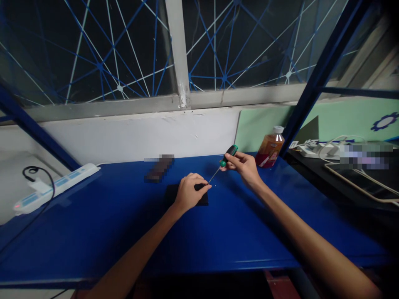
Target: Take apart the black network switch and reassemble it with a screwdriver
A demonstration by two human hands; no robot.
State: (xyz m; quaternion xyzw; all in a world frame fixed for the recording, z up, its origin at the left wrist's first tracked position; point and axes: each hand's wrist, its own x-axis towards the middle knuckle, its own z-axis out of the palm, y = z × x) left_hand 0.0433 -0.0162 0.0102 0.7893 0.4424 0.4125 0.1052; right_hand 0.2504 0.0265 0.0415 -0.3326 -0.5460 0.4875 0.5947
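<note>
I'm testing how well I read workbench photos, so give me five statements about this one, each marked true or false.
1. The right hand holds a screwdriver. True.
2. The bottle has no cap. False: a white cap sits on the bottle.
3. The left hand is at a dark, flat object. True.
4. The power strip lies at the right end of the table. False: the power strip is toward the left end of the blue table.
5. The screwdriver's tip is beside the left hand's fingers. True.
</note>
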